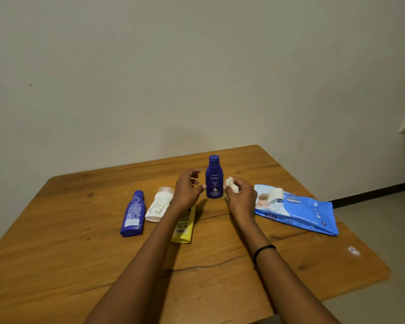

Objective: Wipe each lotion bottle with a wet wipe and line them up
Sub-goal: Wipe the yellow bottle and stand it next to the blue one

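One blue Nivea bottle point(214, 177) stood upright on the surface point(80, 265) between both hands, left hand point(188, 188) open just beside it, balled wet wipe point(232, 183) pinched in the right hand point(240, 195), three bottles laid flat at left.

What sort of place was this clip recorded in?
Probably a plain room in a home: a wooden table pushed against a bare painted wall, a tiled floor, and toiletries such as a lotion bottle and wipes pack.

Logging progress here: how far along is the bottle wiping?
One dark blue Nivea bottle stands upright, seemingly wiped. The right hand holds a crumpled white wipe; the left hand is open. The lying blue bottle, white bottle and yellow tube remain.
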